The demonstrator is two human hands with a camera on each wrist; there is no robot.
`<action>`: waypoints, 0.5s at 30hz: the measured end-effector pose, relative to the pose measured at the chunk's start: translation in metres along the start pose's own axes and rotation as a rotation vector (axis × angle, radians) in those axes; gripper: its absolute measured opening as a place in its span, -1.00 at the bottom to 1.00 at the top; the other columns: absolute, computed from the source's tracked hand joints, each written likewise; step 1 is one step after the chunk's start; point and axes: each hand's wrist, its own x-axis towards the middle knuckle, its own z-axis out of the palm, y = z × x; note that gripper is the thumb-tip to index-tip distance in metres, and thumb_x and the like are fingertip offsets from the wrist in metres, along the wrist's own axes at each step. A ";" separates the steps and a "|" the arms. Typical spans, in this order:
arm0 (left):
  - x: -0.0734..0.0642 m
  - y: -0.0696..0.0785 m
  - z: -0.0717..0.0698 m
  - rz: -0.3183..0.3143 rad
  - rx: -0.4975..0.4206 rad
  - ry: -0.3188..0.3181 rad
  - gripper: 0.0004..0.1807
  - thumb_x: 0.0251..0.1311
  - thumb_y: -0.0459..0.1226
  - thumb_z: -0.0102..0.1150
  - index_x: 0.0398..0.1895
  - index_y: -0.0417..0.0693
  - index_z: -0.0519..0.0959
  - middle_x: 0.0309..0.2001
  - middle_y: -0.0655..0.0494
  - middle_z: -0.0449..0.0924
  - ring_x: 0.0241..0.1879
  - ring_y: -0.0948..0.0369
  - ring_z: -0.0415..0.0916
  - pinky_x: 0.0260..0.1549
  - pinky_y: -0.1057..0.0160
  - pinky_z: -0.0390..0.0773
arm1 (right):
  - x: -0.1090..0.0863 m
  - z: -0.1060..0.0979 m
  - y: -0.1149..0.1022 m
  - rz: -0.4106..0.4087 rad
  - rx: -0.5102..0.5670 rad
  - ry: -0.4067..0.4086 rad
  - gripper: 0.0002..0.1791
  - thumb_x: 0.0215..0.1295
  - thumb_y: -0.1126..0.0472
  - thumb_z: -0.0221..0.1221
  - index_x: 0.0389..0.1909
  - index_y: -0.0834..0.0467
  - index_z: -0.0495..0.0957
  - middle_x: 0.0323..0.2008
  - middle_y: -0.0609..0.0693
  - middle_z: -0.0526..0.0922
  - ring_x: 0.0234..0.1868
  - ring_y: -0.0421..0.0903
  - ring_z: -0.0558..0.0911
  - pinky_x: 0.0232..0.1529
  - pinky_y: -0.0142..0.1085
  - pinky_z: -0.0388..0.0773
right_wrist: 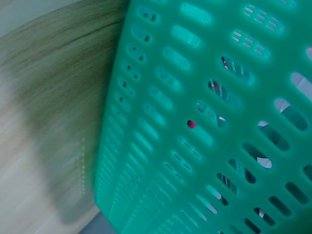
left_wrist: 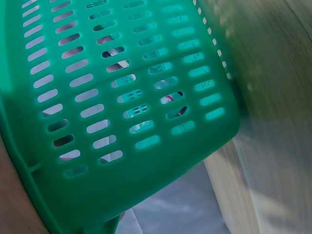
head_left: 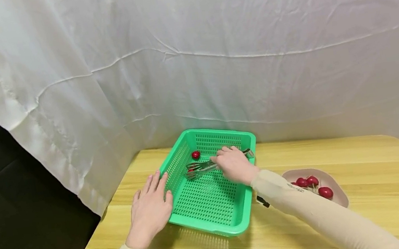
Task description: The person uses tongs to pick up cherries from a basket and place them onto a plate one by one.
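Note:
My right hand [head_left: 234, 165] grips metal tongs [head_left: 205, 167] with fork-like ends, inside a green plastic basket [head_left: 221, 227]. Red shows between the tong tips, from a small round radish [head_left: 191, 170] that the tines partly cover. Another red radish [head_left: 195, 155] lies near the basket's far left corner. My left hand [head_left: 152, 210] rests on the basket's left rim with fingers extended. In both wrist views the slotted basket wall [left_wrist: 161, 63] fills much of the picture, and bits of red and metal show through the slots [right_wrist: 191, 124].
To the right of the basket a pinkish plate [head_left: 341, 196] holds several red radishes [head_left: 325, 192], partly hidden behind my right sleeve. The wooden table [head_left: 378, 167] ends at a pale curtain [head_left: 256, 91] behind. Dark cloth [head_left: 11, 202] hangs at the left.

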 end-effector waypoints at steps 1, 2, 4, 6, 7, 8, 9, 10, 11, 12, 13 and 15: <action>0.000 0.000 0.000 -0.001 0.001 0.000 -0.40 0.47 -0.09 -0.25 0.53 -0.03 0.16 0.53 -0.04 0.01 0.49 -0.09 -0.06 0.30 -0.37 -0.02 | 0.000 0.000 0.000 0.004 0.003 0.005 -0.62 0.27 0.30 0.25 0.12 0.16 0.62 -0.12 0.05 0.69 -0.15 0.02 0.54 -0.27 -0.18 0.39; 0.000 0.001 0.000 -0.002 0.001 0.000 -0.40 0.47 -0.09 -0.25 0.53 -0.03 0.16 0.53 -0.04 0.01 0.49 -0.08 -0.06 0.30 -0.37 -0.02 | 0.000 0.000 0.001 0.008 0.007 0.008 -0.62 0.26 0.31 0.25 0.12 0.16 0.62 -0.12 0.05 0.68 -0.14 0.01 0.54 -0.27 -0.18 0.39; 0.001 0.001 0.000 -0.004 0.003 0.000 -0.39 0.47 -0.09 -0.24 0.53 -0.02 0.16 0.53 -0.04 0.01 0.49 -0.08 -0.07 0.31 -0.37 -0.02 | -0.001 0.000 0.001 0.015 0.015 0.012 -0.61 0.25 0.31 0.26 0.12 0.16 0.61 -0.11 0.05 0.68 -0.13 0.00 0.54 -0.27 -0.18 0.39; 0.000 0.002 0.000 -0.002 0.006 -0.002 -0.39 0.46 -0.09 -0.24 0.53 -0.03 0.17 0.53 -0.04 0.02 0.49 -0.08 -0.05 0.30 -0.37 -0.01 | -0.002 -0.001 0.001 0.025 0.028 0.010 -0.61 0.25 0.32 0.25 0.13 0.16 0.60 -0.09 0.04 0.67 -0.13 0.00 0.54 -0.27 -0.18 0.37; 0.000 0.003 0.000 -0.001 0.005 -0.002 -0.39 0.46 -0.09 -0.24 0.53 -0.04 0.17 0.53 -0.04 0.03 0.49 -0.09 -0.05 0.30 -0.37 -0.01 | -0.003 -0.002 0.001 0.027 0.037 0.013 -0.60 0.25 0.33 0.25 0.13 0.17 0.60 -0.09 0.05 0.67 -0.12 0.01 0.54 -0.28 -0.18 0.36; 0.000 0.004 0.000 0.001 0.004 -0.004 -0.39 0.46 -0.09 -0.24 0.53 -0.04 0.17 0.52 -0.05 0.03 0.49 -0.09 -0.04 0.30 -0.37 0.00 | -0.004 -0.003 0.001 0.028 0.041 0.014 -0.60 0.25 0.33 0.25 0.14 0.17 0.59 -0.08 0.05 0.67 -0.12 0.01 0.55 -0.28 -0.18 0.35; 0.000 0.004 0.000 0.002 0.004 -0.005 -0.40 0.46 -0.09 -0.24 0.52 -0.05 0.17 0.52 -0.05 0.03 0.48 -0.09 -0.04 0.30 -0.37 0.00 | -0.006 -0.004 0.000 0.030 0.045 0.014 -0.59 0.26 0.33 0.25 0.14 0.17 0.59 -0.08 0.06 0.67 -0.12 0.02 0.54 -0.29 -0.17 0.34; -0.001 0.004 0.000 0.003 0.003 -0.005 -0.40 0.46 -0.09 -0.24 0.52 -0.05 0.18 0.52 -0.05 0.03 0.48 -0.10 -0.03 0.29 -0.37 0.01 | -0.007 -0.005 0.000 0.030 0.054 0.019 -0.60 0.26 0.33 0.24 0.14 0.17 0.59 -0.08 0.06 0.67 -0.12 0.03 0.55 -0.29 -0.17 0.34; -0.001 0.005 0.001 0.003 -0.001 -0.005 -0.40 0.46 -0.10 -0.24 0.52 -0.05 0.18 0.52 -0.06 0.04 0.48 -0.11 -0.02 0.29 -0.37 0.01 | -0.009 -0.006 0.000 0.030 0.059 0.021 -0.60 0.27 0.33 0.24 0.14 0.17 0.59 -0.07 0.06 0.67 -0.11 0.03 0.54 -0.29 -0.16 0.34; -0.002 0.005 0.001 0.003 -0.005 -0.006 -0.40 0.46 -0.10 -0.24 0.52 -0.05 0.18 0.52 -0.06 0.04 0.48 -0.11 -0.02 0.29 -0.37 0.01 | -0.010 -0.007 -0.001 0.029 0.062 0.024 -0.60 0.27 0.32 0.24 0.15 0.16 0.59 -0.07 0.06 0.67 -0.11 0.03 0.54 -0.28 -0.16 0.34; -0.002 0.005 0.001 0.003 -0.008 -0.004 -0.40 0.46 -0.10 -0.23 0.52 -0.05 0.18 0.52 -0.06 0.04 0.48 -0.11 -0.02 0.29 -0.37 0.01 | -0.011 -0.008 -0.001 0.028 0.067 0.027 -0.60 0.28 0.32 0.24 0.15 0.16 0.59 -0.06 0.06 0.67 -0.10 0.03 0.54 -0.27 -0.16 0.35; -0.003 0.005 0.000 0.002 -0.008 -0.001 -0.40 0.46 -0.10 -0.23 0.52 -0.05 0.18 0.52 -0.06 0.04 0.48 -0.11 -0.02 0.29 -0.37 0.01 | -0.014 -0.010 -0.001 0.031 0.075 0.029 -0.59 0.28 0.31 0.24 0.16 0.16 0.58 -0.04 0.06 0.66 -0.07 0.03 0.54 -0.23 -0.14 0.38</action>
